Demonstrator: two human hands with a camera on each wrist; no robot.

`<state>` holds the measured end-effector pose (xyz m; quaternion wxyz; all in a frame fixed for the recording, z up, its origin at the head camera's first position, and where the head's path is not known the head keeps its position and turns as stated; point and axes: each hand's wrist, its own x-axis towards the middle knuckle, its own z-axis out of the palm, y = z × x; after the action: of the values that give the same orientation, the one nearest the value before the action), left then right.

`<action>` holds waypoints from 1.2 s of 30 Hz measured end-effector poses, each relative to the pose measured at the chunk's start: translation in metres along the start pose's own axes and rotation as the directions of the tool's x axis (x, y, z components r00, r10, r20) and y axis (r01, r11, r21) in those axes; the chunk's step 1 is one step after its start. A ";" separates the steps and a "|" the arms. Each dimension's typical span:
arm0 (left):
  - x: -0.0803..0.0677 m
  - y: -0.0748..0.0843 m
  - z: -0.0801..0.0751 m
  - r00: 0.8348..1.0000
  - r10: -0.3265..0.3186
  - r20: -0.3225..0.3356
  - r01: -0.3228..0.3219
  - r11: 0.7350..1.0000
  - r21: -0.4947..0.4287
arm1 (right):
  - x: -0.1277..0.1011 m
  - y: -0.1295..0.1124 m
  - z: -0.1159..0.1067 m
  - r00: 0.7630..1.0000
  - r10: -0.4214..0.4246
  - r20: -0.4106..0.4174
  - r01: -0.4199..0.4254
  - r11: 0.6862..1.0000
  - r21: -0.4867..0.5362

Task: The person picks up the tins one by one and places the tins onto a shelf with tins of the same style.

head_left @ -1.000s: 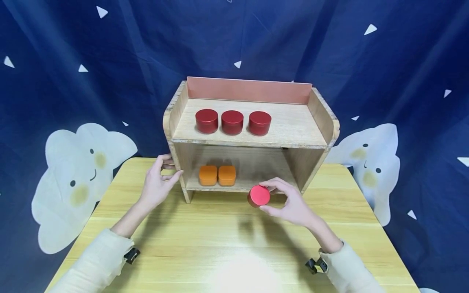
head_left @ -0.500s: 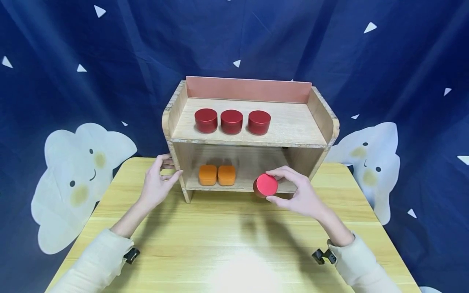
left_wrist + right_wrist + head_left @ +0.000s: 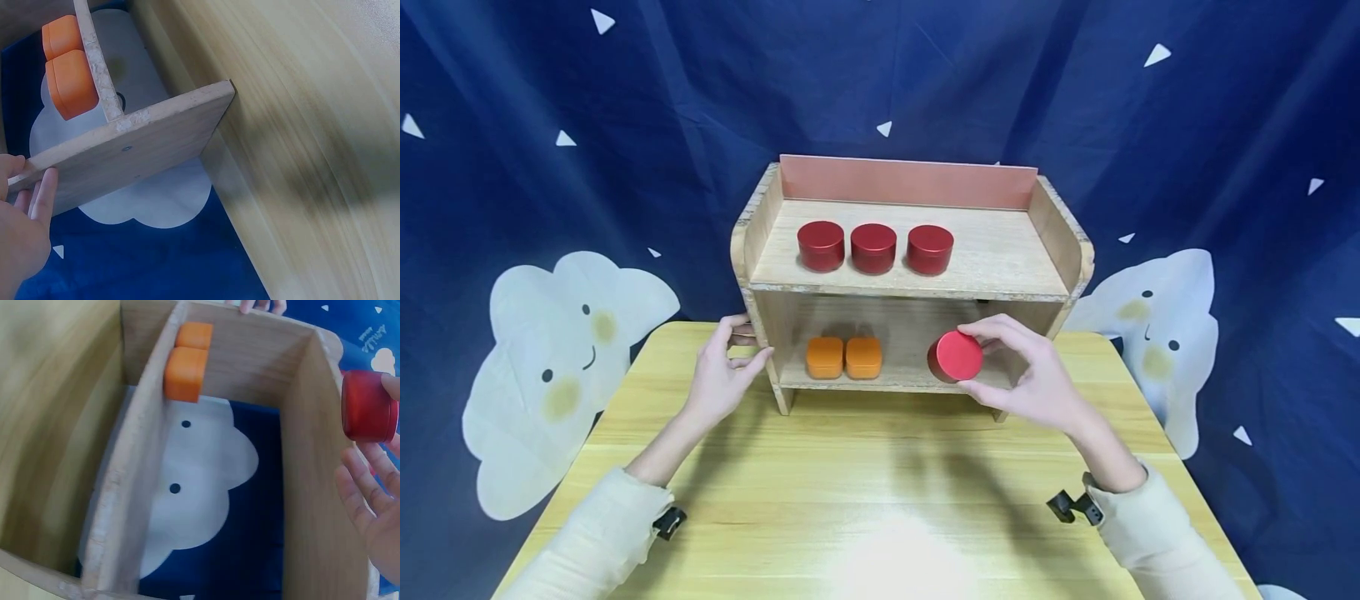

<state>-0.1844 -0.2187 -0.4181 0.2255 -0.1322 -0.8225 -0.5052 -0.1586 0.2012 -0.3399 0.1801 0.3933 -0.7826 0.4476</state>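
My right hand pinches a round red tin between thumb and fingers, in front of the lower level of a small wooden shelf. In the right wrist view the same tin shows side-on, held in the air. My left hand grips the front edge of the shelf's left side panel, thumb on one face and fingers on the other, as the left wrist view shows at the panel. On the top level a row of three red tins stands. Two orange square tins sit side by side at the lower left.
The shelf stands at the back of a light wooden table. A pink back board rises behind its top level. Behind hangs a dark blue curtain with white cloud shapes. Side panels bound both levels at left and right.
My right hand has moved up and to the right with the red tin, from below the lower shelf level to in front of it. The left hand has stayed on the side panel.
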 end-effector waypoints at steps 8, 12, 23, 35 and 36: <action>0.001 0.000 0.000 1.000 -0.001 -0.006 0.001 1.000 -0.001 | 0.012 -0.006 -0.015 0.999 -0.021 -0.050 0.020 1.000 -0.024; 0.001 0.000 0.000 1.000 0.000 -0.005 0.000 1.000 0.011 | 0.020 -0.009 -0.023 0.996 -0.037 -0.076 0.033 0.998 -0.051; 0.000 0.000 -0.001 1.000 -0.011 -0.008 0.011 1.000 0.019 | 0.039 -0.014 -0.039 0.991 -0.053 -0.126 0.046 0.997 -0.064; 0.000 0.002 0.000 1.000 -0.013 -0.003 0.013 1.000 0.026 | 0.051 -0.007 -0.049 0.983 0.024 -0.181 -0.048 0.991 -0.129; -0.001 0.002 0.000 1.000 -0.016 -0.001 0.016 1.000 0.026 | 0.052 -0.007 -0.049 0.982 0.032 -0.184 -0.057 0.989 -0.133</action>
<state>-0.1830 -0.2177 -0.4168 0.2238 -0.1225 -0.8298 -0.4963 -0.1893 0.2171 -0.2768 0.2673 0.3200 -0.8005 0.4305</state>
